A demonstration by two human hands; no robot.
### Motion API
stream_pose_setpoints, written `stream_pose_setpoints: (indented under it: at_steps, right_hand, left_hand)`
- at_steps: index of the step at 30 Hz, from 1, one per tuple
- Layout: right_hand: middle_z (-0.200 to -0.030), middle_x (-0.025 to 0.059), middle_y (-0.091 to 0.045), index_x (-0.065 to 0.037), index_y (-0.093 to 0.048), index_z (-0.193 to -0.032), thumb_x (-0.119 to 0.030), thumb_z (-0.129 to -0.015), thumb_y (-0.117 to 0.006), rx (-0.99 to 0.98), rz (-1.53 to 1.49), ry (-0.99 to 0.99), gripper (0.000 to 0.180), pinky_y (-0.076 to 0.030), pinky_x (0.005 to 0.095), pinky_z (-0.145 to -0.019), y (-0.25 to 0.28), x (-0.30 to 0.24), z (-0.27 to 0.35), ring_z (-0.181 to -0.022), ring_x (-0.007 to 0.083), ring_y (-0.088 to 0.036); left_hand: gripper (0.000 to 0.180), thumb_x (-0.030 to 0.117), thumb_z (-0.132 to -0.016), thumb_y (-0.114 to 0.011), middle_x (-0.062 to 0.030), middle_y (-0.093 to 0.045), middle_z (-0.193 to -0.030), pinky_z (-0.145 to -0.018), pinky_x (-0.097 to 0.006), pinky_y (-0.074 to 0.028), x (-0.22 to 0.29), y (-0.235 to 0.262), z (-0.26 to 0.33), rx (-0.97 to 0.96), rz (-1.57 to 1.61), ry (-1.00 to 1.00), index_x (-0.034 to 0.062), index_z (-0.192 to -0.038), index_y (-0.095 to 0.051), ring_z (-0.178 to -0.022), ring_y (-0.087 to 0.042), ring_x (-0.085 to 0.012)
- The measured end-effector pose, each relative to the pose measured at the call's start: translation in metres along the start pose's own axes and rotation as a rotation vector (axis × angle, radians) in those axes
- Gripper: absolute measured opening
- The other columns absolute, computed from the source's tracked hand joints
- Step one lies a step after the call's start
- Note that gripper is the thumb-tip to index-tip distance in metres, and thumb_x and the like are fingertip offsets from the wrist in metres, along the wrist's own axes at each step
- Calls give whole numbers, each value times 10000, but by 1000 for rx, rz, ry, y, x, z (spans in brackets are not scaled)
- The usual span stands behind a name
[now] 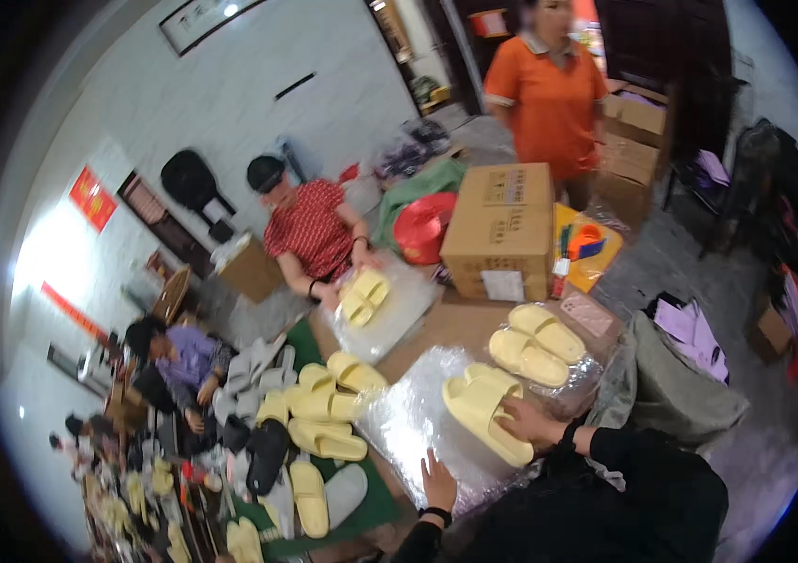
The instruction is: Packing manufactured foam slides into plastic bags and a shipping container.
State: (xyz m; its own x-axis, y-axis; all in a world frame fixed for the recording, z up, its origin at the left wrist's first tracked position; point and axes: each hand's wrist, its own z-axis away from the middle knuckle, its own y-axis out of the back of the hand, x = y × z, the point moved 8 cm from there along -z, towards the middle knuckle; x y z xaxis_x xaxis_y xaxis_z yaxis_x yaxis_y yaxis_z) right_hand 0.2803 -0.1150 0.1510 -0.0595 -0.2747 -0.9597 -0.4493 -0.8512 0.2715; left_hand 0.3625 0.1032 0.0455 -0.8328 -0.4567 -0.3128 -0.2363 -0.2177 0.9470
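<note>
— While the right hand (529,422) lies flat on the pale yellow slide sandal (482,411), where does that sandal sit?

— On the crinkled clear plastic bag (418,418) spread over the brown table (455,324), just ahead of the person's dark sleeves. Its long axis runs from upper left down to lower right, and the hand covers its right edge with the fingers (509,411) pressing down, resting on it, not wrapped around it.

— And the left hand (438,483)?

— Open, fingers spread, palm down on the near part of the bag, just below and left of the sandal. It touches only plastic. The right hand is the nearer one to the shoe; it is already in contact.

— What crowds the spot?

— Just beyond, up and right, a bagged pair of yellow sandals (535,342) lies close to the toe end. To the left, a loose heap of yellow sandals (329,403) sits at the table edge, with grey and black ones below it.

— Farther off?

— A co-worker in a red patterned shirt (310,230) holds another bagged pair (364,297). A cardboard box (502,225) stands behind the table, a red spool of cord (422,225) beside it, and a person in an orange shirt (549,94) stands at the back
</note>
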Motion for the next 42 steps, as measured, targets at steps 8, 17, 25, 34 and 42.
stream_pose_setpoints:
  at_steps: [8,17,25,34,42]
  right_hand:
    - [-1095,177,-546,2,-493,-1137,-215,-820,-568,28,-87,51,391,-412,324,-882,0,16,7,-1019,272,-520]
    - [-1058,195,-556,-2,-498,-1121,-274,-824,-563,61,55,10,409,-428,357,-869,-9,21,16,-1013,302,-531]
    - [-1136,182,-503,-22,-445,-1197,-272,-845,-522,-19,219,69,438,-399,360,-897,-4,4,28,-1050,320,-488]
    - [-1052,180,-534,-10,-465,-1145,-264,-829,-556,49,156,-69,415,-438,359,-804,12,-4,33,-952,298,-531]
    - [-1035,187,-544,9,-481,-1115,-257,-824,-578,73,149,-85,406,-447,354,-798,4,2,44,-938,287,-545]
  left_hand:
    - [756,535,-797,-422,-401,-255,-1292,-1000,-624,60,-27,-32,0,-347,446,375,130,-1396,-202,-1283,-147,-471]
    - [914,659,-719,-470,-428,-146,-1314,-986,-631,-106,-48,-52,13,-289,506,529,143,-1406,-160,-1266,-134,-518]
    - [929,363,-656,-732,-393,-164,-1319,-1030,-537,-157,-67,-10,20,16,764,614,59,-1372,-225,-1252,-155,-498]
    - [361,26,-732,-553,-248,-396,-1231,-944,-446,-310,-82,37,11,394,838,473,-12,-1090,-525,-1127,-388,-389]
    - [387,-58,-748,-536,-140,-500,-1009,-786,-298,-417,-60,13,20,403,1338,578,-11,-1131,-503,-886,-505,-236]
